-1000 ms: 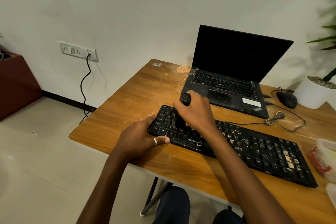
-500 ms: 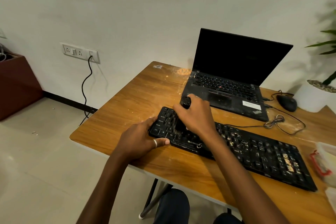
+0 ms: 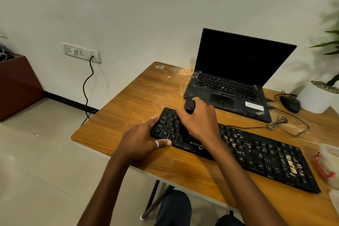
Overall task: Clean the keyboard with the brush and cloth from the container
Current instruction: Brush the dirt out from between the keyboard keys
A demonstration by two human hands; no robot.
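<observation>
Looks like a small office or home-office workstation. Told by a wooden desk (image 3: 128, 108) carrying an open laptop (image 3: 238, 64), a separate black keyboard (image 3: 266, 154) and a wired mouse (image 3: 290, 103), set against a plain white wall (image 3: 146, 14) with a socket strip (image 3: 81, 53) and a plugged-in cable (image 3: 86, 86). Rounded out by a potted plant (image 3: 315, 99) at the far right and a pale tiled floor (image 3: 36, 170).

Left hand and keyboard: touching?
Touching. The head view shows the left hand gripping the left end of the keyboard, thumb against its front edge.
</observation>
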